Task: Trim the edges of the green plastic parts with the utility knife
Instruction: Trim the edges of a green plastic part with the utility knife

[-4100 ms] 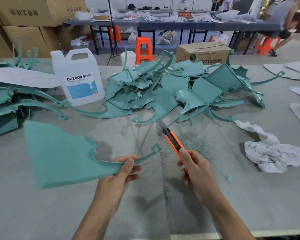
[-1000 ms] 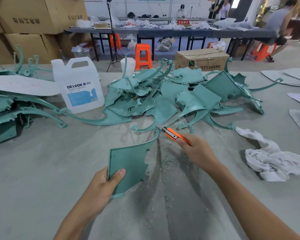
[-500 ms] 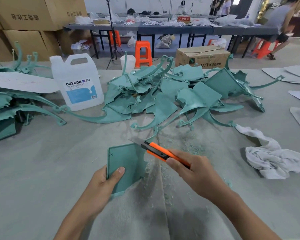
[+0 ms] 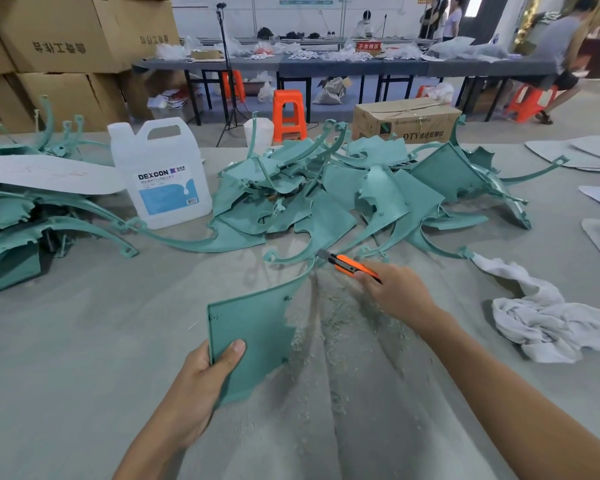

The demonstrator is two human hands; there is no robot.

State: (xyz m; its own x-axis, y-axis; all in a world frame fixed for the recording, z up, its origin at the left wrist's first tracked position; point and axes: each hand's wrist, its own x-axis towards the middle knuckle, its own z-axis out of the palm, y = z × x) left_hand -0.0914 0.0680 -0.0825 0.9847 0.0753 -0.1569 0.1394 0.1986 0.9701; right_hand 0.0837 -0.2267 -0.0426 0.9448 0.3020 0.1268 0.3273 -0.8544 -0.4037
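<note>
Table (image 4: 84, 341): green part (image 4: 253, 334) in left hand (image 4: 201, 379).

Green plastic part (image 4: 253, 337): flat teal panel, small holes near the corners, one long curved arm tapering toward 12 o'clock, ragged flash along its 3 o'clock edge, tilted up off the surface. Utility knife (image 4: 352, 265): orange and black body, short blade extended, tip at the arm's far end. Pile of green parts (image 4: 343, 199) at 12 o'clock, more (image 4: 21, 220) at 9 o'clock.
</note>
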